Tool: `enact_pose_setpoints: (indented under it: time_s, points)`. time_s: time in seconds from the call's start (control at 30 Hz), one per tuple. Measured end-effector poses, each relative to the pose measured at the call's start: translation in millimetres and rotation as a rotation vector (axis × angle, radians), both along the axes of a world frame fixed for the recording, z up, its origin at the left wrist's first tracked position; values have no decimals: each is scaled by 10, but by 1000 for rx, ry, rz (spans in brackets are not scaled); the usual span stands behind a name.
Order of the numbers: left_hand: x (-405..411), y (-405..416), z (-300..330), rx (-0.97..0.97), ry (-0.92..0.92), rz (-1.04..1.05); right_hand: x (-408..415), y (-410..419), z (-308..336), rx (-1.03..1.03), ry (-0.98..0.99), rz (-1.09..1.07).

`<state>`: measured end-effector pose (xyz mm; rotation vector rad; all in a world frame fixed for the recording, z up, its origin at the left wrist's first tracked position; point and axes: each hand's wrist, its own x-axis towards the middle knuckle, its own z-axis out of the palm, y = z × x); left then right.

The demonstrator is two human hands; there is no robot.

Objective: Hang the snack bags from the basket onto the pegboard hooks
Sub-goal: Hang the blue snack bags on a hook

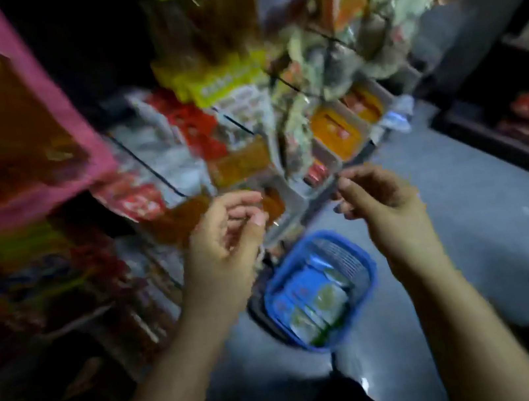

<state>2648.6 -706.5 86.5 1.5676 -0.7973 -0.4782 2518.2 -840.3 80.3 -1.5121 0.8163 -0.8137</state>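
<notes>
Both my hands hover empty, left hand (224, 241) and right hand (384, 202) loosely curled, though blur makes that uncertain. Basket (362, 256) sits at six o'clock, snack bags (317, 299) inside; I reach down, pinching one bag's top.

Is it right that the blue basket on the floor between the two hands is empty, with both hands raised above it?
Not quite. The head view shows the blue basket holds snack bags. Left hand and right hand are raised above it.
</notes>
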Motion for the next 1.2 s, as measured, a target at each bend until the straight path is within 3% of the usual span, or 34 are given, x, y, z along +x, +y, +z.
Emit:
enact_pose_setpoints:
  time_s: [0.1,0.33,0.63,0.73,0.87,1.03,1.2]
  points:
    - [-270,-328,-782,169,119,-56,-338,-341,-700,136,150,-49]
    - [-517,-964,-2823,541,472,58,-701,-1117,-2798,405,543,24]
    - [-670,-1388,-5907,890,842,237,-762,-1723,-5969,377,1030,414]
    - [-667,-1371,-6725,979,853,267,-641,-1928,-6669,286,1164,559]
    - [-698,-1297,-7220,1021,880,305,-482,-2021,-7225,207,1157,575]
    - [-802,-1412,-7306,859,1024,361,-438,-1673,-7483,68,1206,537]
    - [-819,-1538,-7299,759,1060,385,-600,-1559,-7570,337,1094,314]
